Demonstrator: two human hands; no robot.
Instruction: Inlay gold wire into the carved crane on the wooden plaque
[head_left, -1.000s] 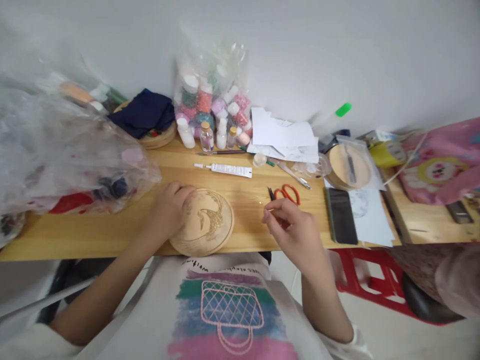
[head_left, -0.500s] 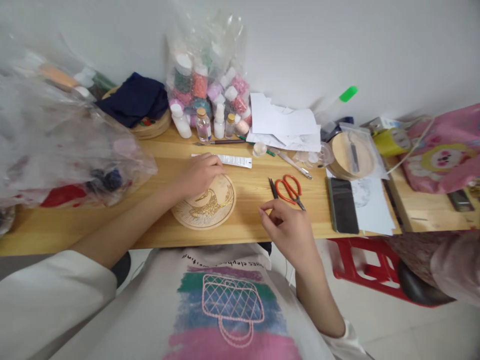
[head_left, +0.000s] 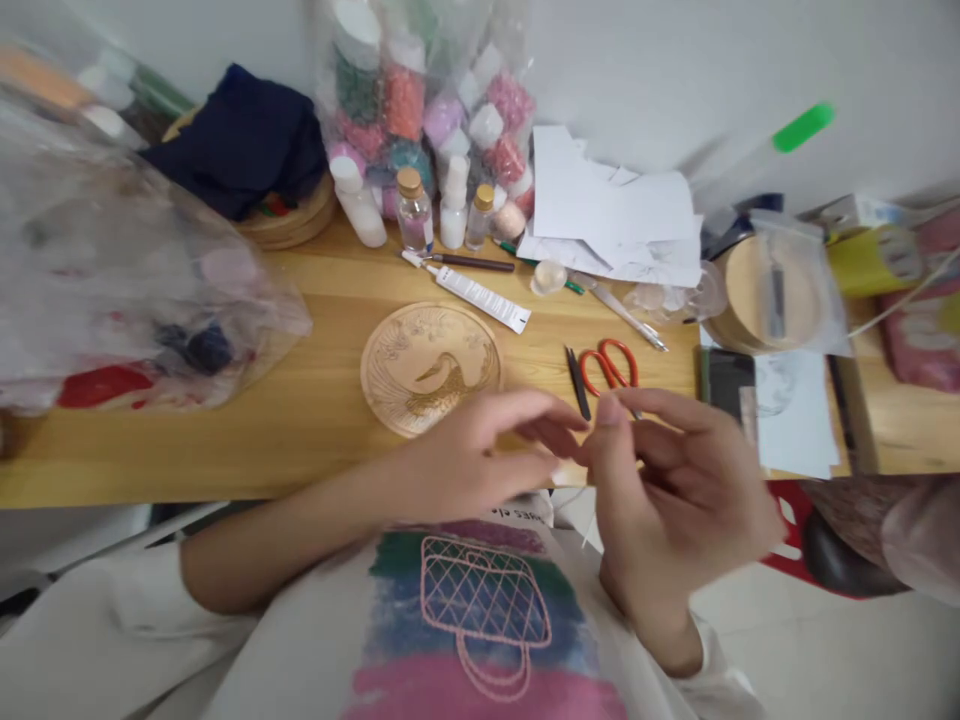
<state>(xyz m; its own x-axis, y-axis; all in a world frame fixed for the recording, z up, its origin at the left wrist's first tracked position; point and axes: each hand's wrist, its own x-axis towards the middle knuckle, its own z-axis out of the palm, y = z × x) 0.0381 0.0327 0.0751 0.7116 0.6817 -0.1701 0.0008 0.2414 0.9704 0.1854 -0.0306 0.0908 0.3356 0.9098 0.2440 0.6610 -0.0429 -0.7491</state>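
Note:
My left hand (head_left: 491, 450) is in front of my body with fingers stretched and apart, its fingertips beside those of my right hand. Thumb and fingers of my right hand (head_left: 667, 485) are pinched together; what they hold, if anything, is too small to make out. A round wooden-coloured disc (head_left: 397, 375) with a golden bird and flower design lies on the table behind my left hand, its lower right edge partly covered. Just beyond my right hand are orange-handled scissors (head_left: 628, 362) and black tweezers (head_left: 577, 382). A white tube (head_left: 484, 297), its tip uncapped or narrow, lies behind the disc.
Small bottles (head_left: 415, 212) and a plastic bag of colourful jars (head_left: 405, 95) stand at the back. White papers (head_left: 615, 215) lie right of them. A large plastic bag (head_left: 150, 270) fills the left. A phone (head_left: 727, 385) and a wooden hoop (head_left: 757, 290) are at right.
My left hand has left the disc and come across to meet my right hand, uncovering the disc's upper part and the tube. My right hand has moved right; the camera view has shifted.

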